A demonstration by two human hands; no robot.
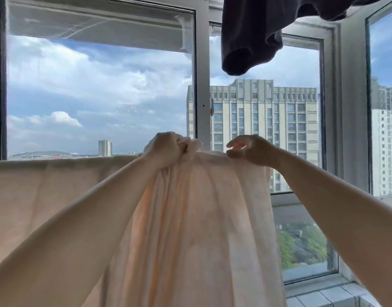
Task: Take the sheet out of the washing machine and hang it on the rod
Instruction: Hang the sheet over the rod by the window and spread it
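Sheet [190, 218] draped over hidden rod, long axis running left-right; left hand [166, 149] grip clamped on bunched top fold, right hand [250, 149] grip apart, fingertips touching the fold just right, nearer the unspread end

Your left hand [168, 149] and right hand [250, 149] sat side by side at the top edge of the sheet [190, 218], which hung between you and the window [201, 85]. A garment [250, 41] hung above, to the right.
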